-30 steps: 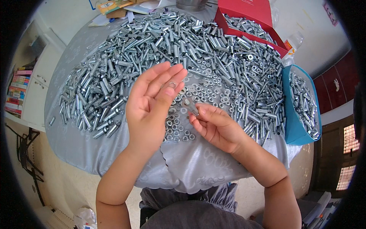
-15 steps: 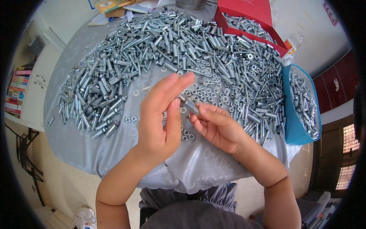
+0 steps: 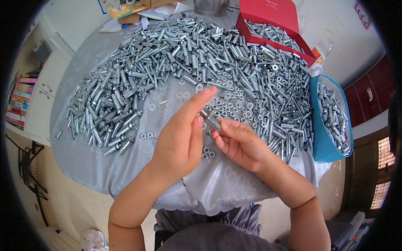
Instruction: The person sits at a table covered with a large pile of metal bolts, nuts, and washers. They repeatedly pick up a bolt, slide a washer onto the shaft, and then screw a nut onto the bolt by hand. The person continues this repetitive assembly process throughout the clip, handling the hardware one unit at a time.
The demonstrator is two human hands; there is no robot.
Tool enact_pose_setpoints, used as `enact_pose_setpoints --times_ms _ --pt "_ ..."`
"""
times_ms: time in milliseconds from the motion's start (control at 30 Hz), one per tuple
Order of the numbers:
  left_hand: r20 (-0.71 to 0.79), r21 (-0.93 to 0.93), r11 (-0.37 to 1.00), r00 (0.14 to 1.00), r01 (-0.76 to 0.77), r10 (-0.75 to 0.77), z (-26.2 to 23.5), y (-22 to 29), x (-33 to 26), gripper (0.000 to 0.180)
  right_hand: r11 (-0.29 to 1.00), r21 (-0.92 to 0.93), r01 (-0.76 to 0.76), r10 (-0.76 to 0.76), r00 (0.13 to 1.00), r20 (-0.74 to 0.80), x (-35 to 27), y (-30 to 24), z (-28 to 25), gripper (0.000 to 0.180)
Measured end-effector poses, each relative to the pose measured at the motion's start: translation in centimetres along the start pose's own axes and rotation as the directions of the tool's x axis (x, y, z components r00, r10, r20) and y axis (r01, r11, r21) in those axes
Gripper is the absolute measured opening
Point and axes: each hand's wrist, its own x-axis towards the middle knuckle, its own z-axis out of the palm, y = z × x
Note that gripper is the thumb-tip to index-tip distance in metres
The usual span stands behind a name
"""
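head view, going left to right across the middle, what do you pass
stack of books → heap of metal sleeves → left hand → bolt pinched between both hands → right hand → blue bin of parts

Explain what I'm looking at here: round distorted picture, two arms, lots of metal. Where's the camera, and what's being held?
There is no machine here: a person works with bare hands. The camera sits on the person's head and looks down through a fisheye lens, so straight edges bend and the forearms enter from below. The left hand and right hand meet over a round table under a grey cloth. Between them the fingers of the right hand hold a small metal bolt, with the left hand's flat fingers against it. Heaps of metal sleeves and loose nuts cover the cloth. A red box and a blue bin hold more parts.
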Motion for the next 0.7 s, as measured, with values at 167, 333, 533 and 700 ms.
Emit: enact_pose_setpoints --times_ms 167,333,533,700 --pt "0.156 0.082 0.994 0.986 -0.069 0.056 -0.4 0.4 0.5 0.043 0.999 0.007 0.032 -0.032 0.999 0.016 0.0 0.0 -0.1 0.019" --pt "0.27 0.257 0.945 0.954 -0.2 0.129 -0.5 0.3 0.1 0.043 0.997 -0.029 0.069 -0.066 0.995 0.072 -0.3 0.1 0.4 0.021" --pt "0.27 0.375 0.857 0.926 -0.355 0.265 -0.6 0.1 0.2 0.036 0.998 -0.036 0.058 -0.055 0.995 0.078 -0.4 0.3 0.1 0.021" --pt "0.028 0.183 0.97 0.987 -0.16 0.158 -0.9 0.7 0.3 0.032 1.0 -0.021 0.02 -0.019 0.998 0.055 -0.7 0.0 0.7 0.02"
